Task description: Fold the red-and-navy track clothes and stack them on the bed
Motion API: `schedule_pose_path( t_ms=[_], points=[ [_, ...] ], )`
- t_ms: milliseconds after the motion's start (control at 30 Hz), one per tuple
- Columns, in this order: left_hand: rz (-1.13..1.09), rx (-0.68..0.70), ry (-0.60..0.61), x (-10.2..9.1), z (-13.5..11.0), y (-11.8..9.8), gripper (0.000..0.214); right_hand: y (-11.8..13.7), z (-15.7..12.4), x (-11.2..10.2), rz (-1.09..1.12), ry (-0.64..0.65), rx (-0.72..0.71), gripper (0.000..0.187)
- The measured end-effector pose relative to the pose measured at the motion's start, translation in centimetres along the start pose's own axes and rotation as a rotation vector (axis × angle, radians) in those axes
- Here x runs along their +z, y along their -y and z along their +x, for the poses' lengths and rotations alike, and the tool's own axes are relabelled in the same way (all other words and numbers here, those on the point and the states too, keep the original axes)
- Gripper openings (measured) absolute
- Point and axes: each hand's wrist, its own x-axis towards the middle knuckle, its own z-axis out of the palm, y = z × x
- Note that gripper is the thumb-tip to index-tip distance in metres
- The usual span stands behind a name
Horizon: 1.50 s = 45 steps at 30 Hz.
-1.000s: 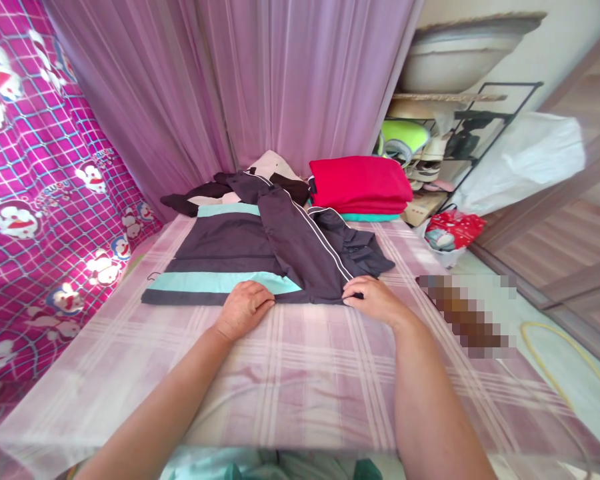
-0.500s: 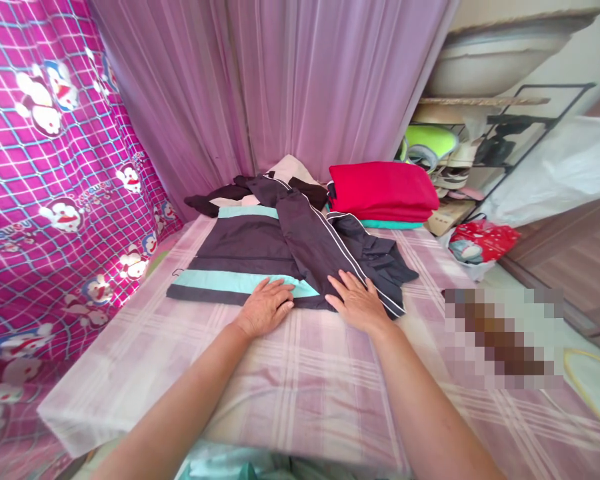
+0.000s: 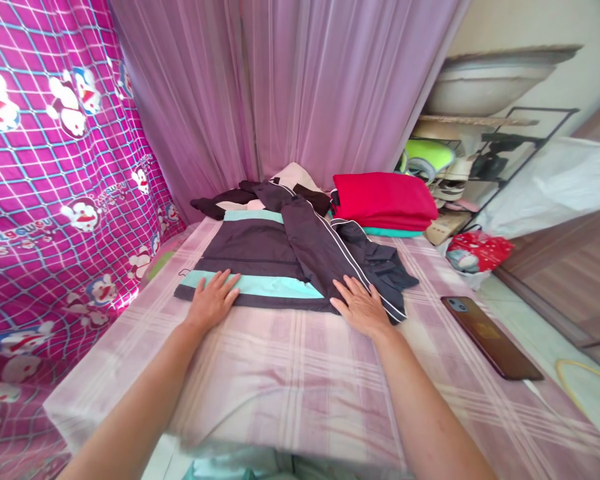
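Observation:
A dark jacket [image 3: 260, 241] with light teal bands lies spread on the checked tablecloth [image 3: 280, 373]. One sleeve [image 3: 315, 233], edged with white piping, is laid diagonally across its body; the other is bunched at the right. My left hand [image 3: 211, 298] rests open, fingers spread, on the teal band and dark hem at the left. On the lower end of the folded sleeve lies my right hand [image 3: 361, 305], flat with fingers apart. Neither hand grips the cloth.
Behind the jacket's right side stands a folded red stack [image 3: 385, 200] over teal cloth. Other dark and pale garments [image 3: 295, 175] lie at the back. A phone [image 3: 493, 337] on a white cable sits at the right. A shelf with shoes [image 3: 450, 190] stands beyond.
My left hand has slid left along the hem, away from the middle of the jacket. The right hand stays on the sleeve. The view has shifted slightly.

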Motion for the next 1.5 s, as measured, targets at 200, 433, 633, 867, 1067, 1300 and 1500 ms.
schedule_pose_path(
  t_ms=[200, 433, 633, 867, 1067, 1300, 1500],
  points=[
    [0.034, -0.146, 0.095, -0.7, 0.2, 5.8, 0.054, 0.1, -0.1, 0.1, 0.01, -0.025, -0.006, 0.057],
    [0.099, -0.332, 0.144, -2.2, 1.9, 5.3, 0.056, 0.3, -0.4, -0.5, 0.023, -0.02, -0.001, 0.056],
    [0.098, -0.122, -0.001, -2.8, 2.8, -2.8, 0.055, 0.6, -0.5, -0.6, 0.055, -0.034, -0.007, 0.056],
    [0.024, -0.052, 0.117, -1.0, 2.6, -7.4, 0.058, -2.1, -0.3, -0.2, 0.292, -0.154, 0.045, 0.053],
    [0.013, -0.051, 0.082, -0.8, 2.7, -6.8, 0.056, -4.2, 0.4, 0.5, 0.708, -0.414, 0.222, 0.053],
    [-0.028, -0.04, 0.035, -0.3, 2.6, -6.7, 0.056, -5.4, 1.0, 1.6, 1.397, -0.734, 0.367, 0.06],
    [-0.052, -0.027, 0.009, 0.0, 2.6, -6.4, 0.056, -7.8, 1.3, 1.8, 1.648, -0.77, 0.513, 0.054]
  ],
)
